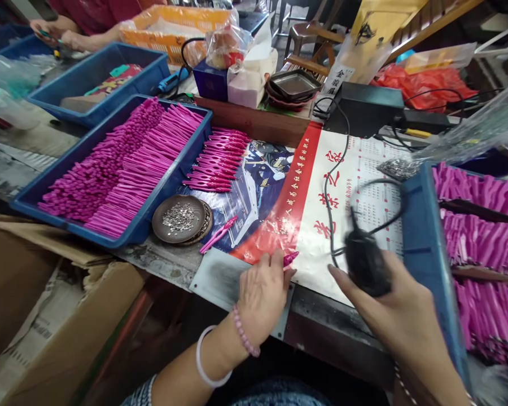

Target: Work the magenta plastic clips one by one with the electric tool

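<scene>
My left hand point(262, 296) is closed on a small pink plastic piece point(290, 259) at the table's front edge, its tip poking out past my fingers. My right hand point(389, 304) grips a black corded tool point(364, 259), blurred by motion, just left of a blue tray wall. The tool's black cable point(328, 186) runs up across the printed calendar sheet point(364, 186). A loose pink clip point(218, 234) lies beside a round brown dish of tiny metal bits point(180, 219).
A blue tray point(84, 152) full of pink pieces sits at left, another blue tray point(423, 248) of pink pieces at right. A row of pink clips point(218, 160) lies between. A cardboard box point(46, 304) stands below left. Another person's hands point(59, 36) work at the far left.
</scene>
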`<action>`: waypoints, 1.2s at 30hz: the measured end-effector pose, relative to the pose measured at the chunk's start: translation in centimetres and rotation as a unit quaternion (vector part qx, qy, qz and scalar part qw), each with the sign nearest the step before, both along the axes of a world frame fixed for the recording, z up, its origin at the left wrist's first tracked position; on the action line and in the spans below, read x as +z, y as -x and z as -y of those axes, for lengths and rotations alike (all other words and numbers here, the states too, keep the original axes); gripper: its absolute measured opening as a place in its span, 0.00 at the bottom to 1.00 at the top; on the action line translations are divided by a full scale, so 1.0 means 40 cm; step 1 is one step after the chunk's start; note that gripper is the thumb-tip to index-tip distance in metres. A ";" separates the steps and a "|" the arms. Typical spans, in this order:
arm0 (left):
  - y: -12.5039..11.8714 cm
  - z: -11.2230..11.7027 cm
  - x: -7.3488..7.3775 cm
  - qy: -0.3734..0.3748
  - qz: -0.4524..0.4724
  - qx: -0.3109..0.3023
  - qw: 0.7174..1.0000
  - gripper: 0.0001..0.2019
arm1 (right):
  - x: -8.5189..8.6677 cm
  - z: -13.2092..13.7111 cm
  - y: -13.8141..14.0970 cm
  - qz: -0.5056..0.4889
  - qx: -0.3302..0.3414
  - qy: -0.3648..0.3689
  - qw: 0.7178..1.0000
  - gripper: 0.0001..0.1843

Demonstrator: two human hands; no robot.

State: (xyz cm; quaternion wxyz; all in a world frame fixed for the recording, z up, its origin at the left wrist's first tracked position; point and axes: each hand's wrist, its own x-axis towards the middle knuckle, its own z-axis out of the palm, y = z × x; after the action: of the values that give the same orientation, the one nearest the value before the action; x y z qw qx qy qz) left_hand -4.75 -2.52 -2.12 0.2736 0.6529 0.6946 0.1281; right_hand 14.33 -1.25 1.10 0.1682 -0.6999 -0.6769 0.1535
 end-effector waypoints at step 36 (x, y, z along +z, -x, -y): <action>-0.028 0.171 -0.005 0.428 0.682 0.126 0.579 0.26 | -0.078 0.181 0.107 -0.574 0.008 0.149 0.805 0.23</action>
State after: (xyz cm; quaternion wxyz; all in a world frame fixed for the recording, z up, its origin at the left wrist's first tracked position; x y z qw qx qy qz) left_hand -3.64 -9.37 -2.33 0.8959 0.0860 0.3522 0.2567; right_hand 10.06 -8.51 -2.02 0.4179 -0.4953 -0.4314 0.6276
